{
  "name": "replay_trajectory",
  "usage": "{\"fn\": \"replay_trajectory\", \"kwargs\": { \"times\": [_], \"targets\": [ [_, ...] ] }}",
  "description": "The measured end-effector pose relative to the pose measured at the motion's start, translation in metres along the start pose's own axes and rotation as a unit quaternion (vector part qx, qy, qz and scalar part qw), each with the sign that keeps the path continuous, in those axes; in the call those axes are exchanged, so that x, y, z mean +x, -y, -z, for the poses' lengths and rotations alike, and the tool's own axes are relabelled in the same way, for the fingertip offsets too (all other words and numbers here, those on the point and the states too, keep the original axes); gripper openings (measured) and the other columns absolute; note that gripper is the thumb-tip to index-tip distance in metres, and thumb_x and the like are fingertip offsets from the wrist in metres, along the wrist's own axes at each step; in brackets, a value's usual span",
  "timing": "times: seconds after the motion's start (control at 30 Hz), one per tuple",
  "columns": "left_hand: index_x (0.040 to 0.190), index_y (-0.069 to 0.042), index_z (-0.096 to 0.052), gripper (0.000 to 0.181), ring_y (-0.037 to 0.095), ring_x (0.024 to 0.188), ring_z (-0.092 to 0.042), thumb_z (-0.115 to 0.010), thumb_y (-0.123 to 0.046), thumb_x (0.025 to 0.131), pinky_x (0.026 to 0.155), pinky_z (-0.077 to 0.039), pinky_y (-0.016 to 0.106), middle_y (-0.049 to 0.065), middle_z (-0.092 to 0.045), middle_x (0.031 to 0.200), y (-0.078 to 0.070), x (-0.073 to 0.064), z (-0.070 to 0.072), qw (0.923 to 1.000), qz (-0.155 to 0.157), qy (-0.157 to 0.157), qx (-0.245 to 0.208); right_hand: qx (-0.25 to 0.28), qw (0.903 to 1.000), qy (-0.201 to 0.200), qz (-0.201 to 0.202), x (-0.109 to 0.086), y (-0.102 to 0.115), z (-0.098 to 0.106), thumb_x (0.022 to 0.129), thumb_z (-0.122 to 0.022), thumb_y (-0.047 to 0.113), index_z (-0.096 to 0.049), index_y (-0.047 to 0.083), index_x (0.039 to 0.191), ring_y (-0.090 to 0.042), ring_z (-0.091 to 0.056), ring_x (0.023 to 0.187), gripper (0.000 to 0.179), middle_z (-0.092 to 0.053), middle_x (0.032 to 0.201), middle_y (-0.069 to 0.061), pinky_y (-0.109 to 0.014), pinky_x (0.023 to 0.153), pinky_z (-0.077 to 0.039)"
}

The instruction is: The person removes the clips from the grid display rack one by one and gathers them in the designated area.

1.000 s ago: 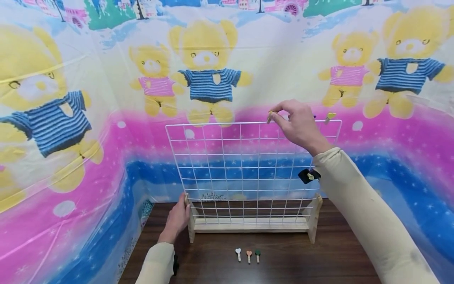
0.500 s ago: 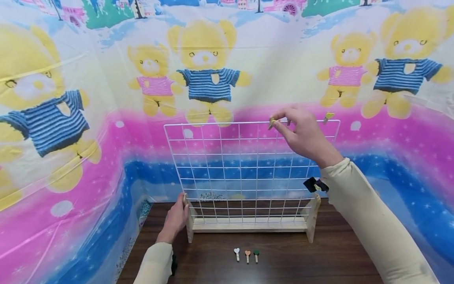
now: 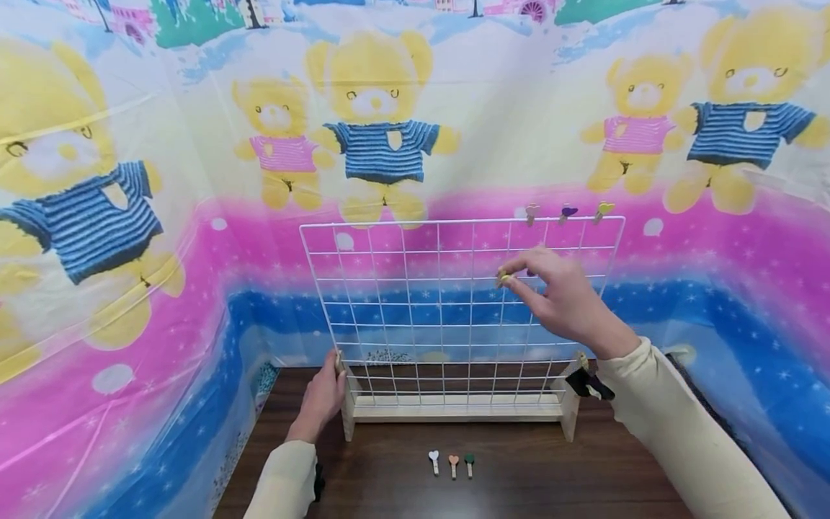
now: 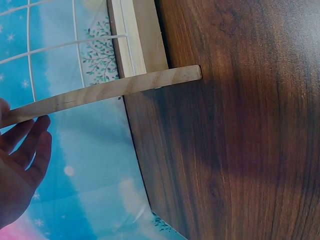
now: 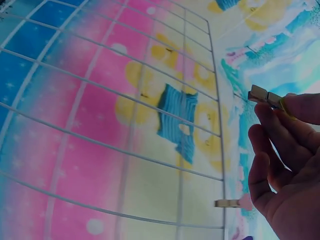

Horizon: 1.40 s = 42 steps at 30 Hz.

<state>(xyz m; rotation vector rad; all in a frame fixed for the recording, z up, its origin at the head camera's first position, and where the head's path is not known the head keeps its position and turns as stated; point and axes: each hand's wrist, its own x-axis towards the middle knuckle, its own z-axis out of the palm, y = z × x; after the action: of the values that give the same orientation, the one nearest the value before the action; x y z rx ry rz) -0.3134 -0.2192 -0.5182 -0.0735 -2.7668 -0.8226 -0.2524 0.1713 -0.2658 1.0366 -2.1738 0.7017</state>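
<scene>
My right hand (image 3: 560, 295) pinches a small wooden clothespin (image 5: 262, 95) with a yellow end between thumb and fingertips. In the head view it overlaps the upper middle of a white wire grid (image 3: 439, 303). On the grid's top wire at the right sit a pink heart clothespin (image 3: 532, 213), a purple one (image 3: 568, 212) and a yellow one (image 3: 604, 209). At the lower left, my left hand (image 3: 322, 396) holds the upper end of the stand's wooden side post (image 4: 100, 91), fingers against its outer side.
The grid stands upright in a wooden base (image 3: 457, 413) on a dark wood table (image 3: 519, 476). In front of it lie a white heart clothespin (image 3: 434, 461), an orange one (image 3: 453, 465) and a green one (image 3: 470, 463). A bear-print cloth (image 3: 493, 144) hangs behind.
My right hand has moved down from the top wire, still pinching the yellow clothespin. The pink and purple clothespins have come into sight from behind it. My left hand stays put.
</scene>
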Motion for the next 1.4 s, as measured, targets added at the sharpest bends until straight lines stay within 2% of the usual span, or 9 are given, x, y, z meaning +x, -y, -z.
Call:
{"fn": "replay_trajectory", "kwargs": {
  "times": [0.17,0.27,0.47,0.53,0.63,0.83,1.07,1.27,1.4],
  "targets": [
    [0.142,-0.007,-0.026,0.049,0.039,0.093,-0.062,-0.049,-0.015,0.099,0.073,-0.049,0.052,0.025,-0.059,0.115,0.000,0.000,0.000,1.0000,0.002,0.001,-0.001,0.020,0.9984,0.036,-0.038,-0.029,-0.007,-0.020,0.088,-0.067,0.008,-0.068,0.013,0.099,-0.008,-0.054,0.078,0.012,-0.064,0.094,0.006,-0.031,0.065,-0.047],
    [0.142,-0.009,-0.027,0.048,0.038,0.093,-0.062,-0.049,-0.015,0.099,0.072,-0.050,0.051,0.024,-0.059,0.115,-0.001,0.001,0.000,1.0000,0.007,0.003,-0.002,0.034,0.9954,0.057,-0.068,-0.047,-0.014,-0.036,0.091,-0.064,0.012,-0.068,0.016,0.099,-0.007,-0.052,0.077,0.010,-0.063,0.094,0.007,-0.029,0.062,-0.044],
    [0.141,-0.008,-0.028,0.047,0.038,0.091,-0.063,-0.048,-0.015,0.099,0.071,-0.050,0.051,0.024,-0.060,0.114,-0.001,0.002,0.000,1.0000,0.006,0.003,-0.003,0.057,0.9864,0.091,-0.125,-0.084,-0.028,-0.073,0.092,-0.063,0.015,-0.067,0.019,0.098,-0.006,-0.054,0.080,0.008,-0.062,0.094,0.010,-0.030,0.063,-0.047],
    [0.142,-0.008,-0.027,0.048,0.038,0.092,-0.063,-0.048,-0.016,0.099,0.073,-0.049,0.051,0.024,-0.060,0.115,-0.001,0.001,0.000,1.0000,0.003,0.003,-0.005,0.069,0.9804,0.106,-0.151,-0.095,-0.030,-0.084,0.092,-0.063,0.015,-0.066,0.020,0.098,-0.007,-0.054,0.076,0.008,-0.062,0.092,0.009,-0.030,0.061,-0.047],
    [0.143,-0.008,-0.026,0.049,0.038,0.092,-0.063,-0.048,-0.016,0.099,0.073,-0.049,0.051,0.024,-0.060,0.114,-0.001,0.001,0.000,1.0000,-0.002,0.001,-0.005,0.079,0.9720,0.126,-0.182,-0.111,-0.034,-0.098,0.092,-0.063,0.016,-0.067,0.019,0.098,-0.007,-0.056,0.078,0.008,-0.063,0.094,0.007,-0.031,0.065,-0.049],
    [0.141,-0.006,-0.027,0.049,0.039,0.089,-0.063,-0.049,-0.014,0.098,0.071,-0.049,0.052,0.025,-0.061,0.111,0.000,0.001,0.000,0.9999,-0.010,-0.004,0.000,0.107,0.9490,0.167,-0.245,-0.140,-0.044,-0.125,0.094,-0.060,0.022,-0.067,0.019,0.100,-0.009,-0.056,0.074,0.009,-0.064,0.091,0.006,-0.026,0.059,-0.046],
    [0.143,-0.006,-0.026,0.051,0.039,0.091,-0.062,-0.049,-0.015,0.099,0.073,-0.049,0.052,0.026,-0.060,0.113,0.000,0.000,0.000,1.0000,-0.002,-0.001,-0.002,0.153,0.9358,0.195,-0.251,-0.169,-0.055,-0.154,0.094,-0.061,0.021,-0.067,0.018,0.098,-0.006,-0.056,0.071,0.008,-0.062,0.082,0.012,-0.025,0.060,-0.048],
    [0.143,-0.008,-0.026,0.051,0.040,0.093,-0.062,-0.049,-0.016,0.099,0.074,-0.049,0.053,0.026,-0.059,0.115,0.000,0.001,0.000,1.0000,0.004,0.001,-0.003,0.165,0.9326,0.214,-0.239,-0.190,-0.064,-0.177,0.093,-0.062,0.016,-0.068,0.013,0.097,-0.003,-0.054,0.067,0.009,-0.063,0.079,0.010,-0.025,0.058,-0.047],
    [0.143,-0.007,-0.025,0.051,0.040,0.095,-0.061,-0.049,-0.016,0.099,0.075,-0.048,0.053,0.026,-0.058,0.117,0.001,0.001,0.000,1.0000,0.006,0.002,-0.005,0.174,0.9235,0.236,-0.247,-0.204,-0.068,-0.191,0.094,-0.060,0.016,-0.069,0.011,0.100,-0.003,-0.054,0.067,0.012,-0.063,0.079,0.009,-0.025,0.058,-0.046]
  ]
}}
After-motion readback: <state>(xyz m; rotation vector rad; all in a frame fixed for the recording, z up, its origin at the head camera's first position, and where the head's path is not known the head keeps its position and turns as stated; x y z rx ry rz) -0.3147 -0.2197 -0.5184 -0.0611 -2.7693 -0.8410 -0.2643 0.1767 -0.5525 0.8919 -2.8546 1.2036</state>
